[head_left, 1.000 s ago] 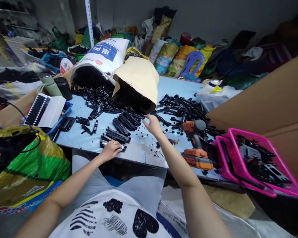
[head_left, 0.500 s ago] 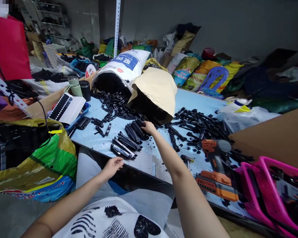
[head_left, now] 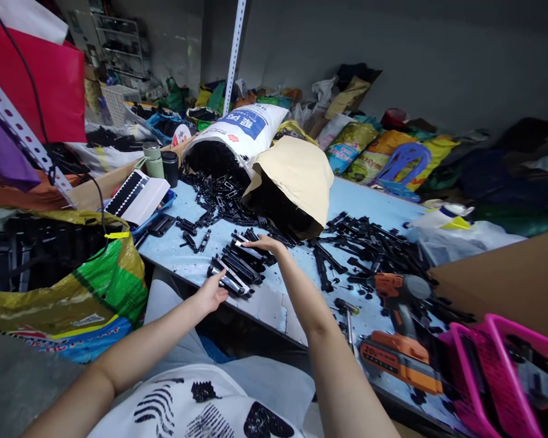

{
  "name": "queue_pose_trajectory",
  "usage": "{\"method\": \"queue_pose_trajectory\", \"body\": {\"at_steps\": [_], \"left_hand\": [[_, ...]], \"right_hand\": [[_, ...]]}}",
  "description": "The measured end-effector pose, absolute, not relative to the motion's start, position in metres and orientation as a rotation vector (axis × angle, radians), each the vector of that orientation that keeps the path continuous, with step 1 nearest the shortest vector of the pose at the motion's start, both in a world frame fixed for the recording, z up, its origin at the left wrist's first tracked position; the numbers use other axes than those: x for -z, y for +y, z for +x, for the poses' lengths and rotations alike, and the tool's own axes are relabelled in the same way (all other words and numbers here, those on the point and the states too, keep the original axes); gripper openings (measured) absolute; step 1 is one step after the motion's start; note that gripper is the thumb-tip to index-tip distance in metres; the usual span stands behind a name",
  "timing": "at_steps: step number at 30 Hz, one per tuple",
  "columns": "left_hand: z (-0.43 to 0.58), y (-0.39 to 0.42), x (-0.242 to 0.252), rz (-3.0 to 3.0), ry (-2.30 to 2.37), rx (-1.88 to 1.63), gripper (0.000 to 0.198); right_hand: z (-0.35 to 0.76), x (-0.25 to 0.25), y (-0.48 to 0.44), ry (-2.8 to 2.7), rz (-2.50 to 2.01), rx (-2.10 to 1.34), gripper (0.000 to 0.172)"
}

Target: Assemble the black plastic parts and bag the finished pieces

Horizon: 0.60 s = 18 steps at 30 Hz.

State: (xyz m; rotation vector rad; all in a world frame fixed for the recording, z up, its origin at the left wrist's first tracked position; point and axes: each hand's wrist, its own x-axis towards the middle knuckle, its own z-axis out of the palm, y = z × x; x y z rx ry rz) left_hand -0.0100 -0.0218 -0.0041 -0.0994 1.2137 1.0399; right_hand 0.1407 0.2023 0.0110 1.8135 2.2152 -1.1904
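Observation:
A row of stacked black plastic parts lies near the front edge of the light blue table. My left hand touches the near end of that row, fingers curled against the front pieces. My right hand rests flat on the far end of the row, fingers stretched out. Behind it a tan paper sack and a white woven sack lie on their sides, spilling more black parts.
An orange cordless drill stands at the right, beside pink baskets of parts and a cardboard sheet. A loose heap of black parts lies mid-table. A green-yellow bag, two flasks and a blue tray sit at left.
My right hand has slid left from beside the tan sack onto the far end of the stacked row. My left hand has risen from the table edge to touch the near pieces.

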Motion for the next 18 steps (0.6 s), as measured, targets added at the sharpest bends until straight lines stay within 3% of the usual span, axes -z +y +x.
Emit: {"method": "queue_pose_trajectory", "body": {"at_steps": [7, 9, 13, 15, 18], "left_hand": [[-0.003, -0.013, 0.007, -0.080, 1.191, -1.097, 0.024], [-0.007, -0.020, 0.012, -0.074, 1.200, -1.095, 0.024], [-0.013, -0.028, 0.020, -0.060, 1.207, -1.088, 0.021], [-0.015, -0.031, 0.021, -0.055, 1.205, -1.087, 0.018], [-0.018, -0.033, 0.022, -0.052, 1.206, -1.093, 0.015]], "right_hand": [[0.133, 0.000, 0.174, 2.491, 1.602, 1.080, 0.116], [0.135, 0.004, 0.167, 2.678, 1.560, 0.995, 0.099], [0.149, 0.008, 0.166, 2.742, 1.722, 0.990, 0.047], [0.161, 0.006, 0.173, 2.737, 1.854, 0.990, 0.043], [0.181, 0.000, 0.188, 2.672, 2.113, 1.094, 0.055]]}}
